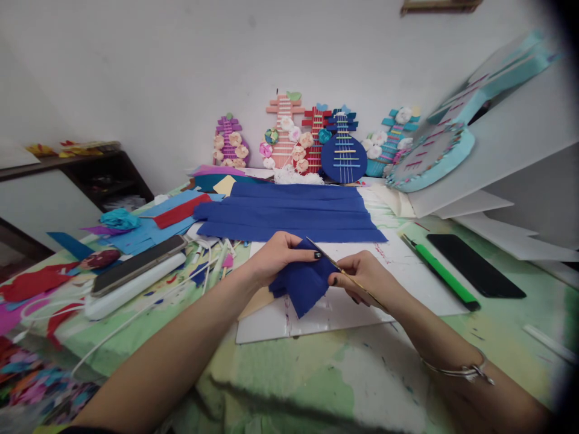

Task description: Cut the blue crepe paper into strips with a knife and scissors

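In my left hand (284,256), a folded piece of dark blue crepe paper (307,289) is pinched between thumb and fingers, its loose corner hanging over a white board (357,316). My right hand (364,277) is closed around a pair of thin gold scissors (335,263), seen nearly edge-on. Their tip points up and left and lies against the paper's upper edge, close to my left thumb. Just beyond both hands, several wide strips of the same blue crepe paper (289,211) are spread out flat.
To the left, a phone (138,268) rests on a white power bank (136,289) with a cable, among paper scraps. A green cutter (446,274) and a black slab (474,265) lie right. Decorated paper instruments (344,157) stand along the wall; white boards (493,175) lean at right.
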A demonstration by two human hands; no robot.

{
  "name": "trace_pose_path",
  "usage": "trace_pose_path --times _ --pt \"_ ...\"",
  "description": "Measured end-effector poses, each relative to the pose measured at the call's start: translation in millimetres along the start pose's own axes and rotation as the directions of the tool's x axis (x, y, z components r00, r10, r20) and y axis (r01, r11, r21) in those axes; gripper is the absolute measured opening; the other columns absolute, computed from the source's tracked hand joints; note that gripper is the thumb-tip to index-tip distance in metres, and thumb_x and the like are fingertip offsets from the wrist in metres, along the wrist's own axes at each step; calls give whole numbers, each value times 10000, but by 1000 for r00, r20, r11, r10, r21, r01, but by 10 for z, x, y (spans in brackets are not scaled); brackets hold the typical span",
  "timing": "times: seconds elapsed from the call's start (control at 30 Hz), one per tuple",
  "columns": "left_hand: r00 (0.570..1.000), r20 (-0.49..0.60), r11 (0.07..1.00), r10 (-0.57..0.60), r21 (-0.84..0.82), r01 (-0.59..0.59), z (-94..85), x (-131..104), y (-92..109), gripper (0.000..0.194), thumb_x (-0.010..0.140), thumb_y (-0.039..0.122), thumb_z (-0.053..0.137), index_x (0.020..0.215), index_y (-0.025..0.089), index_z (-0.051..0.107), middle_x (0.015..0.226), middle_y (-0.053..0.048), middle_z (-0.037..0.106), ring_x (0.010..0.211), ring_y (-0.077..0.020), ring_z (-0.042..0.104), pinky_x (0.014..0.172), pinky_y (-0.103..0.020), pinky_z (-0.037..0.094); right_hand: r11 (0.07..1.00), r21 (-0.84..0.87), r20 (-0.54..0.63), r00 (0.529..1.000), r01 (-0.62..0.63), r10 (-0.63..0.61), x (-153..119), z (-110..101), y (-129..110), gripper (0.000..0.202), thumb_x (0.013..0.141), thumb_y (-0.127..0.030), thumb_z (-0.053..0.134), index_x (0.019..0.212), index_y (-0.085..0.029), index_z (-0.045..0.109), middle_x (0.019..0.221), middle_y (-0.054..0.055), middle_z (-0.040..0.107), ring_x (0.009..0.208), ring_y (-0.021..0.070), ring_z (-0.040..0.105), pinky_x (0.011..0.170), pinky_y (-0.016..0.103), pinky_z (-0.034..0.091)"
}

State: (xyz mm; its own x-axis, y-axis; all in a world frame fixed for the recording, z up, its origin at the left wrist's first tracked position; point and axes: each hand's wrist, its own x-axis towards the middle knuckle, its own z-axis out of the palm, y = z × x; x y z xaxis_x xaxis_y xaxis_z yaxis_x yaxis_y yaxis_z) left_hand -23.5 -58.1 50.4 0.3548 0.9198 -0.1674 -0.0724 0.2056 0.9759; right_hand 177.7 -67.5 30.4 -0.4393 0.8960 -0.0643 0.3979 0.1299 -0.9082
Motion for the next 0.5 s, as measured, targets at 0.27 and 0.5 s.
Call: trace_pose_path --times 0.27,0.5 --pt "1000 1 1000 0 1 0 8 -4 7 155 618 189 783 729 87 747 701 -98 716 548 -131 627 539 -219 494 1000 -15 1 1000 -9 9 -1 -3 9 415 681 -536 720 579 -148 613 335 -54 424 290 56 340 331 206 219" --pt "1000 6 1000 2 30 -2 1 -8 6 255 592 231 803 786 72 753 752 -118 725 584 -150 643 587 -245 511 997 39 36 997 62 -64 -19 -2 17 417 706 -531 699 584 -158 561 394 -64 394 348 56 342 363 203 207"
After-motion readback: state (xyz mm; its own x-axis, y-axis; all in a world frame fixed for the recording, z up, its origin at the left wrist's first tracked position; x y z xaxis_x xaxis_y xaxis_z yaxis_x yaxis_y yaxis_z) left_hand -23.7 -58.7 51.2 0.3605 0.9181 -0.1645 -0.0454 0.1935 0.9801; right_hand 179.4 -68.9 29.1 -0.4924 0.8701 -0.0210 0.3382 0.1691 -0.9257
